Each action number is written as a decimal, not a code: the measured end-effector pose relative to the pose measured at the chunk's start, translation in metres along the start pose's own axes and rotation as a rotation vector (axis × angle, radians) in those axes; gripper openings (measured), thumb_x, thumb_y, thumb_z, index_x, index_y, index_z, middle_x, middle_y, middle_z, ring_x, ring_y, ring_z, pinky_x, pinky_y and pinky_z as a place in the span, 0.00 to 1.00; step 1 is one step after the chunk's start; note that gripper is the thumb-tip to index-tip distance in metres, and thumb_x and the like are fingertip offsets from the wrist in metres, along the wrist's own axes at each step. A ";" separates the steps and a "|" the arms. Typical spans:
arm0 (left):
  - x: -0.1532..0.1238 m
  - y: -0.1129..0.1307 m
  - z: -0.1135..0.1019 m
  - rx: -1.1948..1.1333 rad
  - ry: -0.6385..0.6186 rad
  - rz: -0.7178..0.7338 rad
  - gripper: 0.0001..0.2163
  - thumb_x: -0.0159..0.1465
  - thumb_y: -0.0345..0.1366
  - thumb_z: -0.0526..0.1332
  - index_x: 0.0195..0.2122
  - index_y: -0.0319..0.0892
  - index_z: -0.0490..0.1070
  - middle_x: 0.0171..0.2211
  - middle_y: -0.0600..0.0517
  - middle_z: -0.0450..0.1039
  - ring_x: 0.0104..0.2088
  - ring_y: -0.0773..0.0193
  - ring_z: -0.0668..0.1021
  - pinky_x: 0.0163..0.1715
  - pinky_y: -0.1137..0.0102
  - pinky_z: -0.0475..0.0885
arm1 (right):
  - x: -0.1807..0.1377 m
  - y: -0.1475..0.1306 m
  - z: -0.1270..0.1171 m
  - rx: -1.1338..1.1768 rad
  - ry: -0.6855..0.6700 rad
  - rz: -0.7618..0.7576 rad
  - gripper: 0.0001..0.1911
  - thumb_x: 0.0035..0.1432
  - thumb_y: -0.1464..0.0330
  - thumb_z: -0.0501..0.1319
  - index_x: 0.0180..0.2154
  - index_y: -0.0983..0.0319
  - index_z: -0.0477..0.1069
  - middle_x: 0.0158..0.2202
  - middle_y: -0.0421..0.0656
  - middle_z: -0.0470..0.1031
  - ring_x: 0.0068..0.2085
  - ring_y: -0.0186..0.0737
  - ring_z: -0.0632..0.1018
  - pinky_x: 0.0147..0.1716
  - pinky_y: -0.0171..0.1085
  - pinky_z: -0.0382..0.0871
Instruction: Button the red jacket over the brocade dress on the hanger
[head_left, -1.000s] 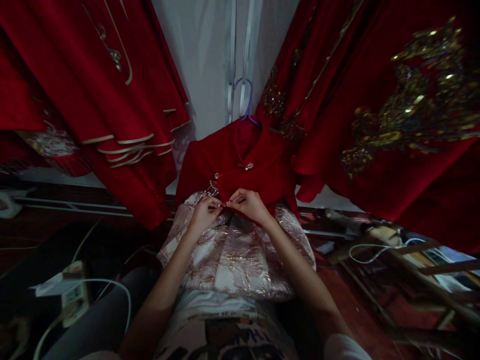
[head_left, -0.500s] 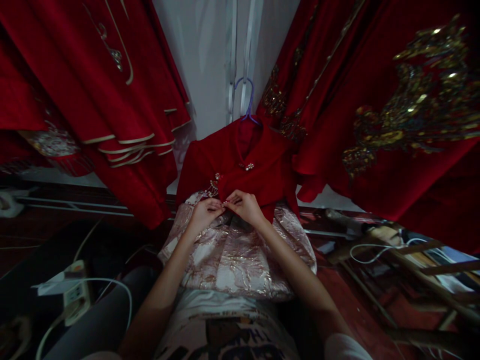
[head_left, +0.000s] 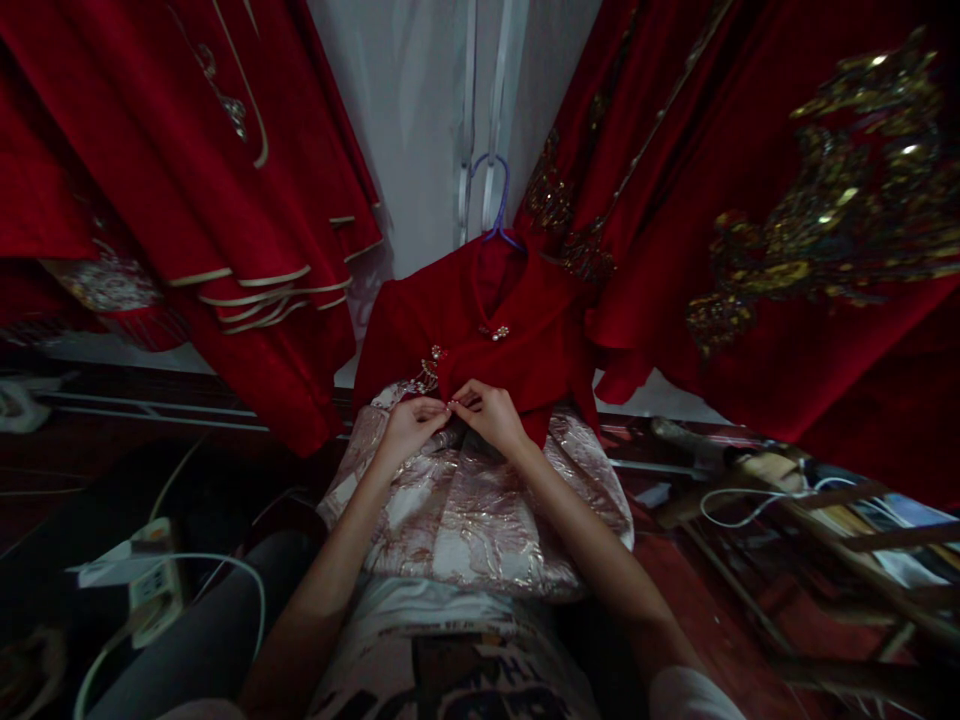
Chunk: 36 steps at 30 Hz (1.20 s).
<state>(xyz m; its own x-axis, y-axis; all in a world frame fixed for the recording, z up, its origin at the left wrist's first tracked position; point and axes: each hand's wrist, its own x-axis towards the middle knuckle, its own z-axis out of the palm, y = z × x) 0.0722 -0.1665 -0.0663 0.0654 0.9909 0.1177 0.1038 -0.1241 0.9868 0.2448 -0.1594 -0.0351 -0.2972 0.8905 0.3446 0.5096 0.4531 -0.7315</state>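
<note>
A red jacket (head_left: 409, 315) hangs on a purple hanger (head_left: 501, 205) in front of me, over a pale brocade skirt (head_left: 480, 520) with a metallic sheen. My left hand (head_left: 412, 428) and my right hand (head_left: 489, 410) meet at the jacket's lower front edge. Both pinch there, with fingertips almost touching around a small shiny bead-like fastening (head_left: 450, 406); its exact shape is too small to make out. Just above the hands sits a beaded tassel ornament (head_left: 427, 370). A pearl clasp (head_left: 495, 332) joins the jacket below its collar.
Red garments (head_left: 247, 200) with pale trim hang at the left, and a red garment with gold sequins (head_left: 825, 190) hangs at the right. A power strip (head_left: 156, 585) with white cables lies low at the left. A wooden chair frame (head_left: 750, 580) stands at the lower right.
Both hands keep their pinch at the same spot, with only a very slight shift of the fingertips. The garments stay in place.
</note>
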 end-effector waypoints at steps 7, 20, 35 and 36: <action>0.003 -0.006 0.001 -0.001 0.049 -0.001 0.09 0.46 0.35 0.67 0.29 0.38 0.75 0.28 0.49 0.78 0.29 0.65 0.78 0.36 0.67 0.75 | 0.000 0.001 0.001 -0.002 -0.007 0.009 0.03 0.57 0.68 0.61 0.36 0.59 0.73 0.32 0.39 0.78 0.34 0.33 0.79 0.35 0.31 0.73; 0.002 -0.001 -0.002 0.161 0.116 0.145 0.10 0.49 0.29 0.62 0.35 0.39 0.73 0.31 0.51 0.75 0.30 0.67 0.76 0.33 0.71 0.72 | 0.001 -0.005 -0.013 -0.096 0.027 -0.004 0.06 0.53 0.70 0.62 0.36 0.60 0.72 0.31 0.40 0.77 0.32 0.33 0.77 0.33 0.30 0.70; -0.003 0.001 -0.008 0.467 0.044 0.265 0.05 0.56 0.35 0.63 0.34 0.42 0.74 0.34 0.51 0.75 0.33 0.65 0.76 0.33 0.71 0.72 | 0.000 -0.011 -0.025 -0.075 -0.039 0.014 0.05 0.56 0.68 0.60 0.36 0.59 0.73 0.30 0.39 0.77 0.30 0.31 0.76 0.31 0.30 0.68; -0.003 0.000 -0.007 0.465 0.050 0.255 0.06 0.56 0.37 0.64 0.34 0.42 0.74 0.34 0.51 0.75 0.33 0.65 0.76 0.32 0.71 0.72 | -0.001 -0.010 -0.022 -0.083 -0.059 0.019 0.06 0.56 0.68 0.61 0.37 0.59 0.73 0.30 0.39 0.77 0.30 0.31 0.76 0.31 0.30 0.68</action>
<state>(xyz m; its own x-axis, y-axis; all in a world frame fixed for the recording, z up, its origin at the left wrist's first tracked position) 0.0654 -0.1692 -0.0658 0.0994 0.9260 0.3642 0.5202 -0.3604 0.7743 0.2579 -0.1635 -0.0148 -0.3328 0.8961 0.2935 0.5799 0.4400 -0.6856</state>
